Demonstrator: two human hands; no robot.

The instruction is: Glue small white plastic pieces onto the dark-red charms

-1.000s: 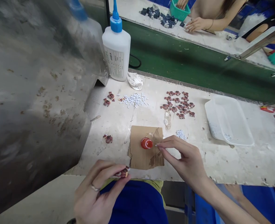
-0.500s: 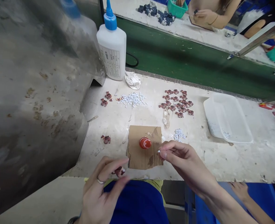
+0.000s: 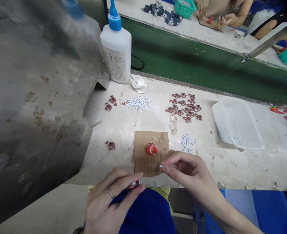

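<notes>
My left hand (image 3: 116,195) holds a small brown figure (image 3: 133,185) between thumb and fingers, just past the table's front edge. A tiny white piece (image 3: 161,166) is pinched between the thumb and forefinger of my right hand (image 3: 184,167), over the right side of a cardboard square (image 3: 141,162). On the cardboard stands a small red pot (image 3: 151,149). Small white pieces lie in a pile (image 3: 187,143) beyond my right hand and in a bigger pile (image 3: 138,103) farther back. One brown figure (image 3: 111,145) lies left of the cardboard.
Several brown figures (image 3: 186,107) lie at the back centre-right. A white bottle (image 3: 116,52) with a blue cap stands beside crumpled white material (image 3: 138,83). A clear tray (image 3: 238,123) is on the right. Metal sheeting (image 3: 36,97) fills the left. A person's hands (image 3: 227,20) work beyond the green partition.
My left hand has moved right and slightly up with the figure. My right hand has moved left and slightly down with the white piece. At lower right, another person's hand has left view.
</notes>
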